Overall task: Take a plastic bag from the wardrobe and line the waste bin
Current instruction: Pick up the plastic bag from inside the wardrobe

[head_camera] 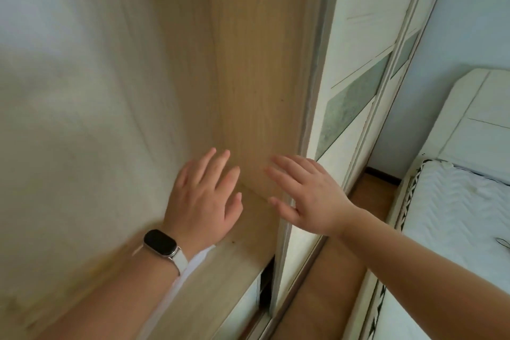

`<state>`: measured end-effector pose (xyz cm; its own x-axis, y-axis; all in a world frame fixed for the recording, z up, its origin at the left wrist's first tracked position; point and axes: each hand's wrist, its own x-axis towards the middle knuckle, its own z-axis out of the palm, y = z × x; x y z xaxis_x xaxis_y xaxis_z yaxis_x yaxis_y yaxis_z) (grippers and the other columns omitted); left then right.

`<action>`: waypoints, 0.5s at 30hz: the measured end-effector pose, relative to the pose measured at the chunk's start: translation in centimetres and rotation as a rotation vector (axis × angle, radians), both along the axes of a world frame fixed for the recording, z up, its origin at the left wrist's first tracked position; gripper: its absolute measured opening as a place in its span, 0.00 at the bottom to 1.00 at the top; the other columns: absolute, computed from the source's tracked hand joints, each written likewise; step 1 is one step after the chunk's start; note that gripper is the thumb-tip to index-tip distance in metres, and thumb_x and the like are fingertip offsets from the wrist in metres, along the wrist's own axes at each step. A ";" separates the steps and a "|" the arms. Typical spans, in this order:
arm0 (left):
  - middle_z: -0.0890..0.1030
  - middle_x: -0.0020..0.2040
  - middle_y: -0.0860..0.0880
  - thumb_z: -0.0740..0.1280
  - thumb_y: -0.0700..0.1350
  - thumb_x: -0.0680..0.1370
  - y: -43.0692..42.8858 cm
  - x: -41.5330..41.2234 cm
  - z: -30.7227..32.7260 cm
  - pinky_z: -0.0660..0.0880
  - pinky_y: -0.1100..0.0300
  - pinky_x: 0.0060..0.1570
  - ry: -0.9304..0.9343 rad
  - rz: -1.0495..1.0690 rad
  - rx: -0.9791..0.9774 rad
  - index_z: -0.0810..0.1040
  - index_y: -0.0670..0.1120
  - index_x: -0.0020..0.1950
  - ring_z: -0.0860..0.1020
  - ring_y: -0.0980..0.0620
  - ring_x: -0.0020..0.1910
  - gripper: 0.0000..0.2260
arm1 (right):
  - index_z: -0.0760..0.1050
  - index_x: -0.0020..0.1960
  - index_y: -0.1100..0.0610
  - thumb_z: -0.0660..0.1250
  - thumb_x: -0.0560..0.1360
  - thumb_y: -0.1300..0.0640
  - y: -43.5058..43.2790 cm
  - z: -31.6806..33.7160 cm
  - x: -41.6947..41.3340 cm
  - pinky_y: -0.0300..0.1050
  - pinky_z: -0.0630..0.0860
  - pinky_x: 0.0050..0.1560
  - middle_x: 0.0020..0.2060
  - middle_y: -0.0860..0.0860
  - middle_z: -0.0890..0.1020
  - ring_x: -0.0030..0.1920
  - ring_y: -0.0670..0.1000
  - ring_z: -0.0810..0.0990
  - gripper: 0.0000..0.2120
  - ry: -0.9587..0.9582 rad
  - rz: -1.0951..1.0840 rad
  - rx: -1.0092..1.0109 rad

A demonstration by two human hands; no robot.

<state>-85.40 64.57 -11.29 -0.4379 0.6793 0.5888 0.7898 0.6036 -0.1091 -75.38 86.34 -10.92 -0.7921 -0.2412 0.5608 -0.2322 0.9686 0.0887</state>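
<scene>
The wardrobe [248, 69] stands open before me, its light wood inner wall and a wooden shelf [226, 259] in view. My left hand [205, 196], with a watch on the wrist, reaches in over the shelf with fingers spread and holds nothing. My right hand [306, 193] hovers beside it near the sliding door's edge, fingers straight, also holding nothing. A blurred pale mass [69, 124], whitish and soft-looking, fills the left of the wardrobe; I cannot tell what it is. A thin white sheet edge [190, 265] shows under my left wrist. No waste bin is in view.
The white sliding door [356, 96] with grey-green panels stands to the right of the opening. Beyond it lie a wooden floor [325, 284], a bed with a white quilted mattress [455, 218] and a white headboard [480, 113].
</scene>
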 end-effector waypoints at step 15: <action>0.76 0.65 0.45 0.66 0.51 0.74 -16.0 -0.3 -12.5 0.72 0.43 0.62 -0.375 0.497 0.010 0.72 0.51 0.62 0.72 0.40 0.66 0.17 | 0.71 0.69 0.51 0.56 0.77 0.39 -13.2 -10.4 -11.3 0.53 0.75 0.60 0.65 0.53 0.77 0.65 0.57 0.76 0.25 -0.415 0.322 0.100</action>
